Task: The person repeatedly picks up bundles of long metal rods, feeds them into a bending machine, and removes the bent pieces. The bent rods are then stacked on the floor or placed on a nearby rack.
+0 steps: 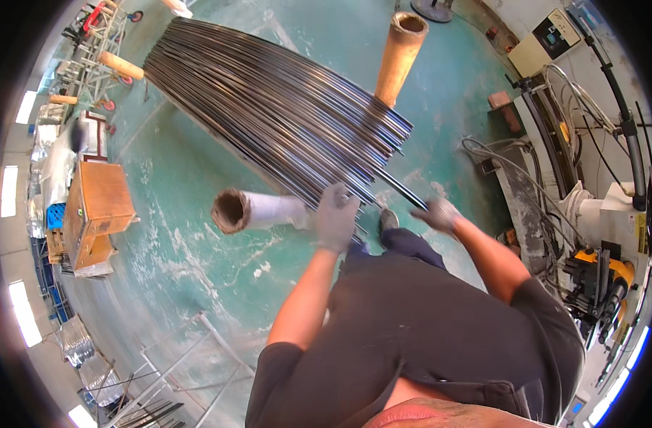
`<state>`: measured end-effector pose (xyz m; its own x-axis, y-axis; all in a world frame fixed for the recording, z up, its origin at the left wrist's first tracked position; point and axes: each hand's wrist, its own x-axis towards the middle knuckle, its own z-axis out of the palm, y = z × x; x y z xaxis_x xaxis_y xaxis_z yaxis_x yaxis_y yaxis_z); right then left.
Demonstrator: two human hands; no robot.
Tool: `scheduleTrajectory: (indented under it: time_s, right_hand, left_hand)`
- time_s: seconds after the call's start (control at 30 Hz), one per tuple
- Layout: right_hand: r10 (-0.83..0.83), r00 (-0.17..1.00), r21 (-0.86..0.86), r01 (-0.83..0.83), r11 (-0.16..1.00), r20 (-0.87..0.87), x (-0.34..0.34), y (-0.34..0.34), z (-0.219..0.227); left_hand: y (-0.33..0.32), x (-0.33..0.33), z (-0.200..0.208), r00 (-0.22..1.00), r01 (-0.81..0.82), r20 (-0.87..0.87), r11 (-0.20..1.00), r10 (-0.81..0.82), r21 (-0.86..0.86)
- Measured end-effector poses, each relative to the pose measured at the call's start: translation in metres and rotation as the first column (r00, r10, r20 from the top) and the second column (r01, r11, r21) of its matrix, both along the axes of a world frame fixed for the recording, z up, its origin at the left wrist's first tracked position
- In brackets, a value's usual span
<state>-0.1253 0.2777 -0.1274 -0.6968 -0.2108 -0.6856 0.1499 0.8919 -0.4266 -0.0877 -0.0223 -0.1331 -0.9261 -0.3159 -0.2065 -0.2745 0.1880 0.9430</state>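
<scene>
A long stack of dark, shiny metal pipes (269, 93) stretches from the far left toward me, its near ends uneven. My right hand (440, 215), in a grey glove, is closed around the near end of one metal pipe (399, 187) that sticks out past the others. My left hand (337, 216), also gloved in grey, lies against the near left edge of the stack, its fingers stretched toward the pipes. Beside my left hand is a hollow tube with a whitish wrap (272, 210). A brown hollow tube (397, 60) rises at the stack's right side.
Machinery with an orange part (604, 271) and hanging cables stands at the right. A wooden cabinet (101, 200) is on the left, with a metal frame (212, 332) at the lower left. More padded tubes (121, 65) flank the far end of the stack. The floor (190, 264) is worn green.
</scene>
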Motion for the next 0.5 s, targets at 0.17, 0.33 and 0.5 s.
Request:
scheduleTrajectory:
  time_s: [0.17,0.33,0.5]
  right_hand:
    - [-0.161,0.987,0.395,0.141,0.908,0.019,0.168,0.109,0.084]
    - [-0.253,0.823,0.438,0.500,0.747,-0.509,0.293,0.152,0.090]
    - [-0.113,0.606,0.323,0.561,0.763,-0.787,0.311,0.167,0.073]
  left_hand:
    - [-0.029,-0.069,-0.064,0.974,-0.129,0.214,0.595,-0.075,0.793]
    - [-0.012,-0.090,-0.058,0.926,-0.317,0.377,0.543,0.002,0.778]
    - [0.024,-0.098,-0.064,0.904,-0.386,0.410,0.643,0.121,0.662]
